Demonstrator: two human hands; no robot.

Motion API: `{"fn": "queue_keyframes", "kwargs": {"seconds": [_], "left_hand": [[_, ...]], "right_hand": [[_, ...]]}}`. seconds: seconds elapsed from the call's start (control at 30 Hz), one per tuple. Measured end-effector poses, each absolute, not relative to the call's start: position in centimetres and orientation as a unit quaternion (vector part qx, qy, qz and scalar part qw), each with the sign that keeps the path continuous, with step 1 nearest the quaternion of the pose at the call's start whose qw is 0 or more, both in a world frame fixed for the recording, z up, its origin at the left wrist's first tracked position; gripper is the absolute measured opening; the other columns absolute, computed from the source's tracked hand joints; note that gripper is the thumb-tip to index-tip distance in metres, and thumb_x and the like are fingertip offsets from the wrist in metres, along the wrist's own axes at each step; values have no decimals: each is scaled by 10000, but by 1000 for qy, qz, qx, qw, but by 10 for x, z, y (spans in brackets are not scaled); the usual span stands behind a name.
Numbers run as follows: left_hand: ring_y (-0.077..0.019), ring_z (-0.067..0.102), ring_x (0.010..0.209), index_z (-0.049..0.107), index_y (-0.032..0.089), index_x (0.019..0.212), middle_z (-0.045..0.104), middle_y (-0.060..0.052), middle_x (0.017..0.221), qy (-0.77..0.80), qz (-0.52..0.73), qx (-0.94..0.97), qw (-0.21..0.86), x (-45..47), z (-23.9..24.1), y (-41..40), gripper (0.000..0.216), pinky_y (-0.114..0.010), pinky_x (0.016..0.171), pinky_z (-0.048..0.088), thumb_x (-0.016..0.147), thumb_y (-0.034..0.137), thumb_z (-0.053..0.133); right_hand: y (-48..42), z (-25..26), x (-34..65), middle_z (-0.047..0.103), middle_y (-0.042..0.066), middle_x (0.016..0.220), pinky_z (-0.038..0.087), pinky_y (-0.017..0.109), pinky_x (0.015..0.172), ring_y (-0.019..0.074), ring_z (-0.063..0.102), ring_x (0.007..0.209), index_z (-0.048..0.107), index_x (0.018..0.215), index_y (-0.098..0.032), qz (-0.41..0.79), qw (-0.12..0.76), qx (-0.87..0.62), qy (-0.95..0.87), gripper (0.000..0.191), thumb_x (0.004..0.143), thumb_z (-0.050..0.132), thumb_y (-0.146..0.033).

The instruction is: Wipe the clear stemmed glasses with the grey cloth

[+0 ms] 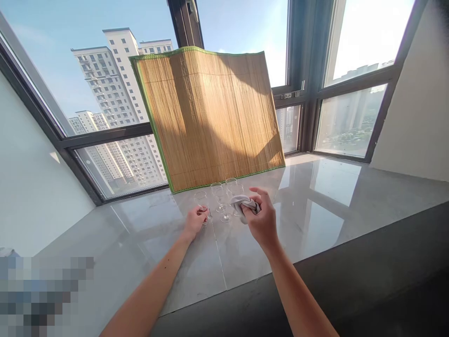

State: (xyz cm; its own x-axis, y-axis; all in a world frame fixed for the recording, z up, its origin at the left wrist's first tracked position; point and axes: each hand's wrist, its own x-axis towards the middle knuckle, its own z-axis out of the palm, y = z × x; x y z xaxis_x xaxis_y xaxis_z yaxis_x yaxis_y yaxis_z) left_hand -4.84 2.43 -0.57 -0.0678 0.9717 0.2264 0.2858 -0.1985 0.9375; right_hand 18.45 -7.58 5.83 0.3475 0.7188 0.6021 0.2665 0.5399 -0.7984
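"Clear stemmed glass (pixel 201 198), one. Location?"

"Grey tiled ledge (pixel 200 267), toward the rear, held in the left grip (pixel 194 222)."

"Axis and direction?"

"Roughly upright: mouth up, foot down, long axis near vertical. Slants slightly in this view, rim toward the left."

"Condition of each grip?"

"Left: fingertips pinching the glass, low on the bowl or at the stem. Right grip (pixel 264 219): thumb and fingers closed on a bunched pale grey cloth (pixel 242 202), one finger extended above it."

"Adjacent items?"

"Further stemmed glasses (pixel 218 193), upright, close together between the two hands. Bamboo mat (pixel 217 117), green-edged, standing tilted behind them, before the dark window frame (pixel 105 135)."

"Obscured or incomplete?"

"Stem of the held glass: partly behind the fingers, exact contact hard to make out. Its foot: whether it bears on the ledge, cannot tell. Cloth: covers part of a glass behind it. Overlapping transparent outlines leave the count uncertain. Forearms (pixel 301 285): cut off by the lower edge. Lower left corner: pixelated, contents illegible."
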Motion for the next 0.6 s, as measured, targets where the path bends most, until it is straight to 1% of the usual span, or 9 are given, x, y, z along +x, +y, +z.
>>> {"fn": "queue_keyframes", "kwargs": {"seconds": [0.07, 0.17, 0.23, 0.3, 0.33, 0.4, 0.47, 0.53, 0.6], "left_hand": [[-117, 628, 648, 641, 147, 1040, 670, -88, 1013, 529, 505, 581, 359, -49, -7, 26, 456, -267, 640, 524, 650, 356, 751], [-158, 680, 795, 590, 172, 1164, 586, -134, 1259, 535, 509, 568, 363, -50, -8, 27, 577, -281, 725, 536, 643, 331, 781], [-189, 682, 912, 566, 180, 1209, 535, -148, 1341, 543, 507, 567, 355, -51, -9, 27, 614, -273, 769, 528, 658, 339, 785], [-202, 673, 968, 554, 184, 1224, 508, -150, 1375, 545, 504, 569, 354, -51, -10, 28, 617, -270, 790, 524, 675, 356, 775], [-200, 676, 957, 555, 182, 1218, 504, -150, 1378, 544, 505, 569, 354, -51, -10, 27, 599, -273, 785, 527, 686, 362, 763], [-182, 684, 874, 567, 172, 1181, 523, -146, 1348, 548, 511, 566, 344, -51, -10, 27, 531, -281, 743, 538, 711, 363, 725], [-155, 674, 773, 578, 165, 1137, 576, -133, 1263, 559, 521, 562, 317, -52, -8, 26, 459, -277, 680, 538, 731, 356, 676], [-141, 648, 706, 594, 167, 1083, 630, -106, 1144, 576, 526, 562, 277, -53, -6, 25, 388, -266, 628, 520, 745, 355, 623], [-148, 629, 692, 612, 174, 1004, 658, -81, 1037, 597, 523, 562, 231, -54, -2, 22, 309, -268, 617, 498, 756, 355, 577]], "right_hand": [[-76, 57, 184, 616, -27, 787, 420, 233, 621, 116, 535, 635, 513, 1162, -213, 162, 681, -453, -552, 370, 794, 551, -215], [-76, 56, 183, 619, -26, 787, 420, 235, 628, 116, 532, 631, 508, 1174, -209, 157, 671, -458, -562, 379, 797, 549, -223], [-75, 57, 183, 621, -26, 790, 420, 236, 632, 117, 532, 633, 507, 1174, -211, 151, 668, -460, -564, 376, 801, 545, -224], [-74, 57, 182, 623, -23, 795, 422, 237, 640, 121, 536, 641, 507, 1172, -212, 143, 668, -462, -566, 368, 806, 538, -224], [-73, 56, 182, 624, -21, 798, 423, 239, 647, 123, 540, 647, 505, 1173, -211, 138, 667, -463, -567, 365, 809, 533, -225], [-68, 53, 186, 628, -16, 807, 424, 244, 660, 130, 549, 661, 497, 1181, -211, 125, 662, -473, -568, 367, 814, 521, -226], [-60, 46, 196, 639, -9, 831, 417, 248, 665, 140, 563, 682, 482, 1204, -217, 106, 636, -512, -568, 389, 816, 511, -220], [-52, 34, 210, 657, 12, 884, 402, 257, 656, 160, 584, 721, 471, 1240, -226, 84, 570, -588, -567, 430, 811, 499, -197], [-45, 21, 225, 670, 51, 954, 388, 277, 655, 197, 606, 783, 482, 1263, -231, 75, 458, -679, -569, 462, 805, 481, -170]]}}
